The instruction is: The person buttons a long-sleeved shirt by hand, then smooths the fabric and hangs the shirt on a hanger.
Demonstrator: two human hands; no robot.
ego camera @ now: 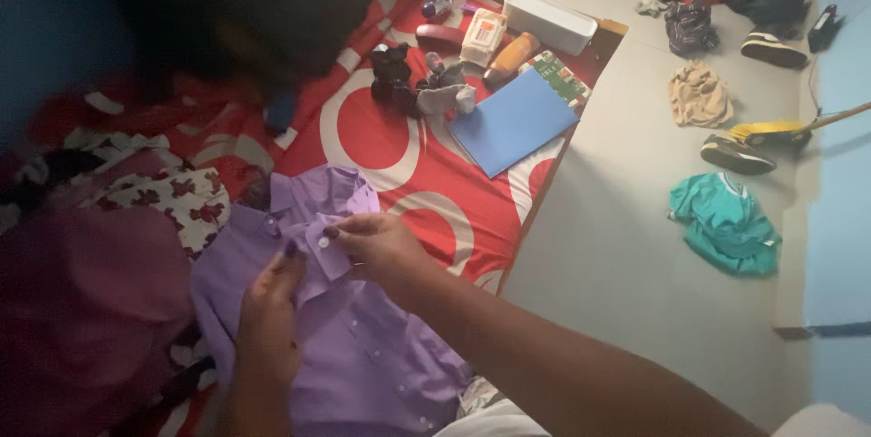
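Bed: red-white sheet (381, 142), right edge beside bare grey floor (626, 219).
Shirt: purple shirt (363, 355), near-left on bed.
Left hand (268, 319): fingers pinch placket.
Right hand (381, 246): fingers pinch buttoned flap.
Far: blue folder (513, 119).

Left hand (270, 310), right hand (381, 245) pinch purple shirt (363, 355) placket on red bedsheet (426, 192).

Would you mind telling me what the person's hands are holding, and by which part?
Both hands hold the lilac button-up cloth shirt at its buttoned front placket below the collar: the right hand pinches it, the left hand grips just beside.
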